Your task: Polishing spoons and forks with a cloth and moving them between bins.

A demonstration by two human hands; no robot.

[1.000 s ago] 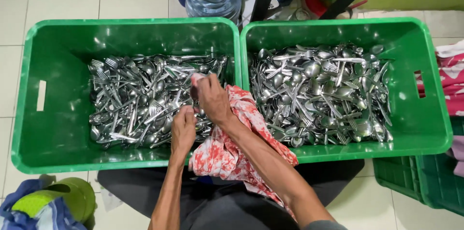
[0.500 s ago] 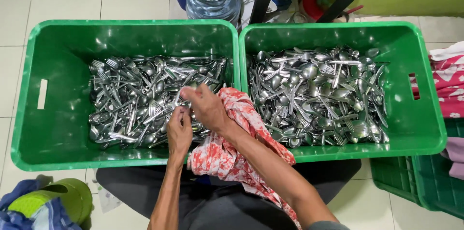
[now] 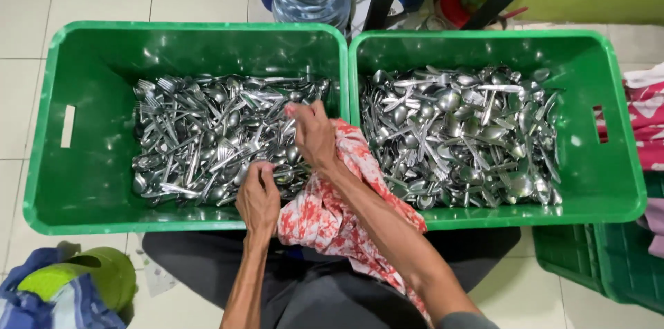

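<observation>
Over the left crate's (image 3: 48,184) right end, we work a red-and-white cloth (image 3: 332,211) among piled cutlery (image 3: 200,139).
Our right hand (image 3: 315,136), fingers curled on the cloth, sits toward the far rim; our left hand (image 3: 259,197) is closed at the near rim, its contents unclear.

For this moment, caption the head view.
Both hands, left and right, work a red-patterned cloth over cutlery in the left green crate.

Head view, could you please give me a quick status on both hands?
Left hand closed over cutlery in left crate. Right hand grips red-and-white cloth. Nothing blocking.
</observation>
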